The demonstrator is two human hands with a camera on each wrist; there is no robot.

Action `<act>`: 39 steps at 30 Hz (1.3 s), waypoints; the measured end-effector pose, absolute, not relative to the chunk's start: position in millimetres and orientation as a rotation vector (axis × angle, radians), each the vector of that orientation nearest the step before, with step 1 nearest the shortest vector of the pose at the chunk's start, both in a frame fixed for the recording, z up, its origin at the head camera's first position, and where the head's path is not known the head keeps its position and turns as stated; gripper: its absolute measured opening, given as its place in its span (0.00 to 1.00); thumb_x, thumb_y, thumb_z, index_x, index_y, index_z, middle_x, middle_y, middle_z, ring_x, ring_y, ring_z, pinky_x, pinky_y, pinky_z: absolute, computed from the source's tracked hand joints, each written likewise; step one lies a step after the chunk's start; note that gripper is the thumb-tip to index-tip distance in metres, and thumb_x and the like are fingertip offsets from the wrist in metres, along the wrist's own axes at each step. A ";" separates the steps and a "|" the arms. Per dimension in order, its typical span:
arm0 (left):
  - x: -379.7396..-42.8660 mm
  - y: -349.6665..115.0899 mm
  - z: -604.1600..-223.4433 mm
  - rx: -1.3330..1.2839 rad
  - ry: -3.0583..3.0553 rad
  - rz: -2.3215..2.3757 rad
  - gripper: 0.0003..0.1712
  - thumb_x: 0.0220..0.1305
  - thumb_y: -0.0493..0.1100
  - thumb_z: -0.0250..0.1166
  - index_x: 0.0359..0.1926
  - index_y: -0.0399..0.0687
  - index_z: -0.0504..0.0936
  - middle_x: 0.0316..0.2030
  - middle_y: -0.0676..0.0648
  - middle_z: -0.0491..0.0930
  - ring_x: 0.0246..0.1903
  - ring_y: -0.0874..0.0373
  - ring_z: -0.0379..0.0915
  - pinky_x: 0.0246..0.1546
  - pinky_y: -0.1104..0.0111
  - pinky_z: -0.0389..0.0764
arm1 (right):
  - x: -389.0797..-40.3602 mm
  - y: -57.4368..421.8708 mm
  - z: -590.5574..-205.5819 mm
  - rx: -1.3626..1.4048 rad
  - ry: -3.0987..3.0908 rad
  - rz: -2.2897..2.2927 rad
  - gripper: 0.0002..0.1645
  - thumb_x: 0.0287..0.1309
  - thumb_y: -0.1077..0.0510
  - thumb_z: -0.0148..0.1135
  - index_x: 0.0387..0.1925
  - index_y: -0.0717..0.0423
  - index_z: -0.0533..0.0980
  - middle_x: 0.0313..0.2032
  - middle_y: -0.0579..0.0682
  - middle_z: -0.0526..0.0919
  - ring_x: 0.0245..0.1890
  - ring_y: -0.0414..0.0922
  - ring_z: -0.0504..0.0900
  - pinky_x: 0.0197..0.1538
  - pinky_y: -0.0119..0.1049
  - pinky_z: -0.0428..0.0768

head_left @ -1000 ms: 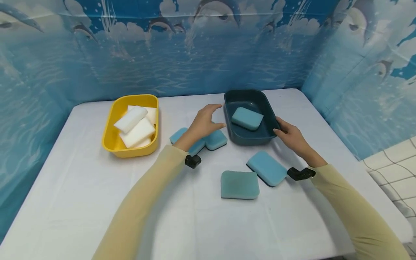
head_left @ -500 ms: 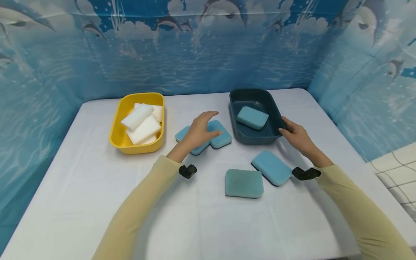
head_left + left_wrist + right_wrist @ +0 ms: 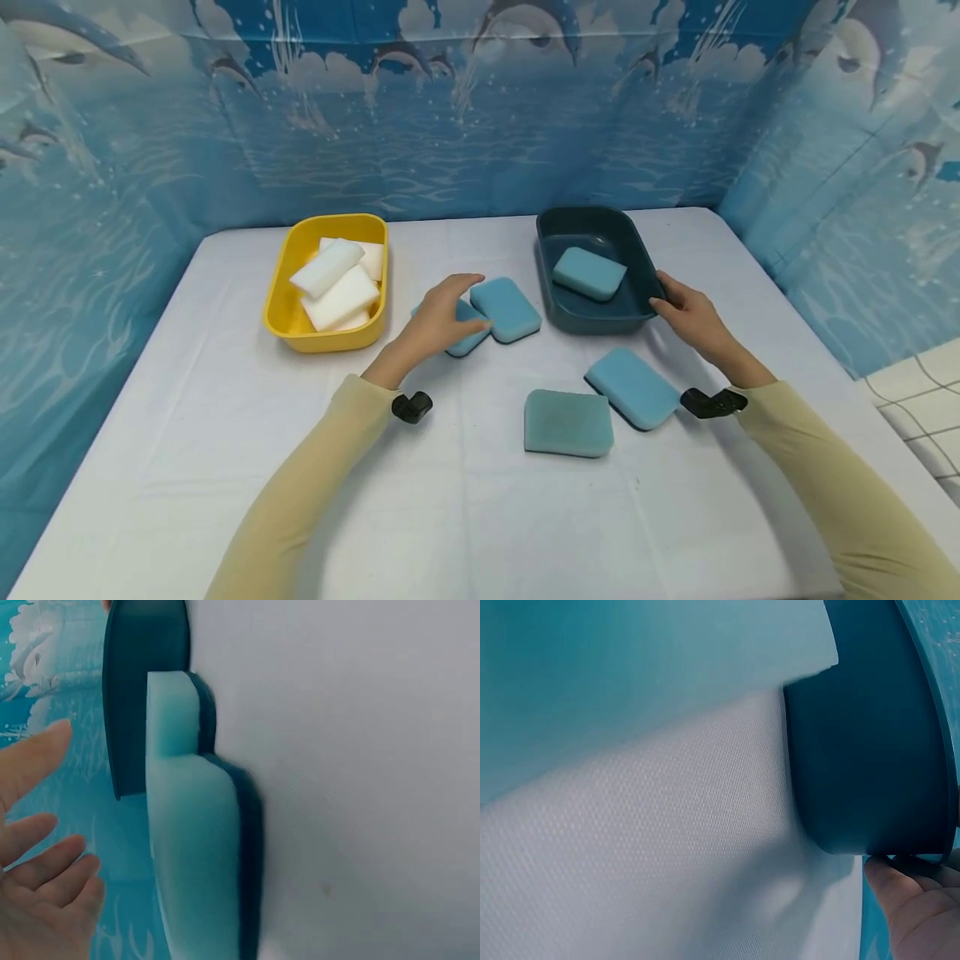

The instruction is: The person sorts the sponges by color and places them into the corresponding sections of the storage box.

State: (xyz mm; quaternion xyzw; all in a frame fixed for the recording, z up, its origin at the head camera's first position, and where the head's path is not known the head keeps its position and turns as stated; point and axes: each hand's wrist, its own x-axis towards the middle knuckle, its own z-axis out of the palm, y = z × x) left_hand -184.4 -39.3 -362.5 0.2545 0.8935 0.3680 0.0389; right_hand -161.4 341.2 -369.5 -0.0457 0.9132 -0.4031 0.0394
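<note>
My left hand (image 3: 435,321) hovers over a blue sponge (image 3: 467,333) with a dark underside, thumb and fingers spread apart and nothing between them. Another blue sponge (image 3: 507,310) overlaps it on the right. In the left wrist view the hand (image 3: 45,877) is beside the two sponges. My right hand (image 3: 693,317) grips the near right corner of a dark teal bin (image 3: 592,323), thumb outside and fingers at the rim. One blue sponge (image 3: 588,273) lies inside that bin. In the right wrist view, the thumb (image 3: 892,889) presses the bin's wall (image 3: 870,750).
A yellow bin (image 3: 326,342) with several white sponges (image 3: 341,298) stands at the back left. Nearer on the white table (image 3: 375,517) lie a greenish-blue sponge (image 3: 568,423) and a blue sponge (image 3: 632,388), touching at a corner. A dolphin-print curtain (image 3: 450,133) closes off the back.
My left hand has moved away from the dark teal bin, leftward and nearer, over the two sponges. My right hand keeps its grip on the bin. The head view has shifted slightly.
</note>
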 end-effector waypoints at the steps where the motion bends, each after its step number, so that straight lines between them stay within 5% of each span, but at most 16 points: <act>1: -185.0 -42.1 -364.1 0.774 2.737 1.119 0.40 0.57 0.48 0.67 0.68 0.49 0.61 0.69 0.45 0.61 0.69 0.50 0.56 0.69 0.56 0.63 | -161.4 341.1 -369.7 -0.141 2.802 -1.233 0.38 0.71 0.51 0.39 0.72 0.64 0.40 0.72 0.67 0.45 0.71 0.65 0.49 0.67 0.63 0.58; 26: -212.0 -78.2 -380.6 0.803 2.636 0.806 0.52 0.46 0.56 0.73 0.70 0.49 0.59 0.72 0.44 0.52 0.74 0.48 0.41 0.73 0.51 0.53 | -163.5 340.7 -370.2 -0.134 2.799 -1.233 0.36 0.71 0.54 0.39 0.72 0.64 0.40 0.72 0.67 0.45 0.70 0.65 0.49 0.66 0.63 0.58; 39: -218.8 -79.7 -384.6 0.904 2.617 0.625 0.57 0.42 0.45 0.77 0.71 0.46 0.54 0.73 0.42 0.47 0.74 0.46 0.38 0.73 0.52 0.54 | -160.6 339.5 -371.0 -0.142 2.803 -1.274 0.37 0.71 0.51 0.39 0.72 0.62 0.40 0.72 0.65 0.45 0.71 0.64 0.49 0.67 0.63 0.58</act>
